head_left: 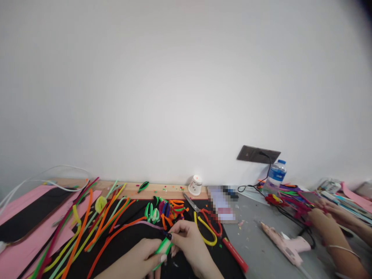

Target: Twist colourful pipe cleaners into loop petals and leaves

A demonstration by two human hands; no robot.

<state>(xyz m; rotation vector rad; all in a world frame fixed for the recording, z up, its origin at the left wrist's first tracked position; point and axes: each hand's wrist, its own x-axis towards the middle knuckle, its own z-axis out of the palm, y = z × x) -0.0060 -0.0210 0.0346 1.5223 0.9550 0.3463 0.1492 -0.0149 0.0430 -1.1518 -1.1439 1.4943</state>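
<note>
Low in the centre of the head view, my left hand [143,254] is closed, its thumb and fingers pinching a bundle of green and white pipe cleaners [163,248]. The fingers of my right hand [190,242] are bent and pressed at the upper end of this bundle, by a small dark tip [167,235]; part of the grip is hidden. Just beyond the hands lie several bent pipe cleaner pieces [165,210] in green, purple and orange on a black mat [128,242]. Scissors [196,207] with red handles rest to their right, beside a bent yellow pipe cleaner [205,234].
Long coloured pipe cleaners [87,228] spread over pink sheets [29,201] at left. A paper cup [195,185] stands by the wall. To the right are a red-handled tool [235,255], a pink glue gun [286,244], a bottle [276,176] and another person's hands [322,219].
</note>
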